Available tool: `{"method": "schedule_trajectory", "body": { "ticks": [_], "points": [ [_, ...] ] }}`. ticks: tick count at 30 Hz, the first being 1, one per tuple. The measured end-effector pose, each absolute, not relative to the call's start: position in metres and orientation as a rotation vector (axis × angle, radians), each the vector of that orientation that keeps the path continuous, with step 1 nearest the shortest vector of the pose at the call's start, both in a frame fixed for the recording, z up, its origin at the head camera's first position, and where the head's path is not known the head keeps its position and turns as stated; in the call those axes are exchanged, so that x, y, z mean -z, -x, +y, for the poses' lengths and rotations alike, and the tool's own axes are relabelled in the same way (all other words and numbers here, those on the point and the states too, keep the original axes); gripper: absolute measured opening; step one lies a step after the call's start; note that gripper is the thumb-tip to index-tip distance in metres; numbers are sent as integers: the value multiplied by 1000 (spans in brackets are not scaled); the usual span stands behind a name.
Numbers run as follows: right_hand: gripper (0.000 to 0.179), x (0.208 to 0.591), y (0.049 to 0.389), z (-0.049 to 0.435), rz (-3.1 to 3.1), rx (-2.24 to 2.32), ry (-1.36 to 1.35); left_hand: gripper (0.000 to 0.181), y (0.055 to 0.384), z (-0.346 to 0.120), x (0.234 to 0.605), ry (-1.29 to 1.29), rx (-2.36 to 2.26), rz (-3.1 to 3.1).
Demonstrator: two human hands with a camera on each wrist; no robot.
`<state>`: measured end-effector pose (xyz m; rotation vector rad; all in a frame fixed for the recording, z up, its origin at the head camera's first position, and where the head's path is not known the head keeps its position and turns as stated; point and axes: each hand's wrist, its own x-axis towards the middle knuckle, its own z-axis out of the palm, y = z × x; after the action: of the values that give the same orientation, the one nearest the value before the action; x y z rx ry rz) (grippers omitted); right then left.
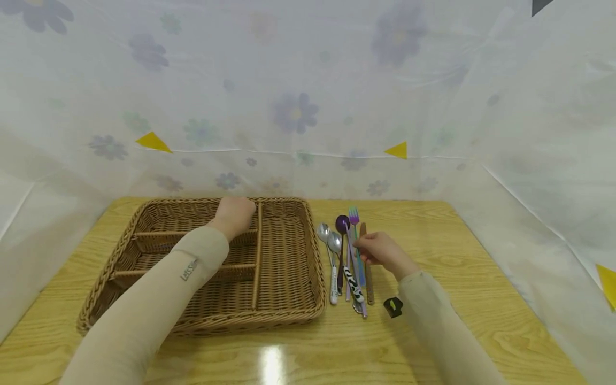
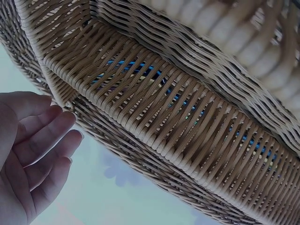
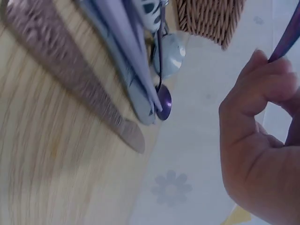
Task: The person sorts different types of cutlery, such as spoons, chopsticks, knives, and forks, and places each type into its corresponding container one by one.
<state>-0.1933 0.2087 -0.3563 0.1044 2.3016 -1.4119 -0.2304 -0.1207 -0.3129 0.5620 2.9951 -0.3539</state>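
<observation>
My right hand point(image 1: 382, 251) pinches an iridescent purple-blue fork point(image 1: 354, 215) between thumb and fingers, above a group of cutlery; part of the fork point(image 3: 288, 35) shows in the right wrist view. Close by lie a copper-brown knife point(image 1: 369, 286), a purple spoon point(image 1: 342, 224), two silver spoons point(image 1: 324, 231) and a handle with black-and-white cow spots point(image 1: 353, 284). My left hand point(image 1: 235, 216) is over the wicker basket point(image 1: 293, 321), near its middle divider. In the left wrist view the left hand's fingers point(image 2: 51, 140) are loosely bent, with nothing visible held.
Dividers point(image 1: 257, 256) split the basket into several compartments. Blue items point(image 2: 133, 65) show through the weave of one divider. A small black object point(image 1: 393, 307) lies on the wooden table point(image 1: 433, 224) beside the right sleeve. Flowered white sheeting point(image 1: 298, 112) encloses the table's back and sides.
</observation>
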Motion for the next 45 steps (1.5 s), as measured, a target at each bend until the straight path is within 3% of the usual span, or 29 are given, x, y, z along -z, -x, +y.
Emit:
{"method": "schedule_trajectory", "body": {
  "ticks": [3,8,13,23,27,33,39,45],
  "points": [
    [16,355,193,204,2219,1501,-81,11,230,-121,312,-557,350,2995],
    [41,353,193,197,2144,1585,-45,13,229,-121,311,-544,320,3002],
    [47,349,192,191,2105,1631,-59,14,229,-121,311,-528,309,3006],
    [44,347,191,176,2029,1777,-178,31,234,-102,300,-438,-233,2959],
    [43,348,189,167,2037,1788,-138,32,234,-80,292,-447,-344,2934],
    [41,347,187,149,2076,1741,-116,49,237,-50,291,-471,-405,2915],
    [36,349,186,131,2099,1744,-79,46,236,-28,292,-540,-389,2906],
    [30,348,183,119,2084,1780,-41,48,234,-21,298,-422,-599,2785]
  ]
}}
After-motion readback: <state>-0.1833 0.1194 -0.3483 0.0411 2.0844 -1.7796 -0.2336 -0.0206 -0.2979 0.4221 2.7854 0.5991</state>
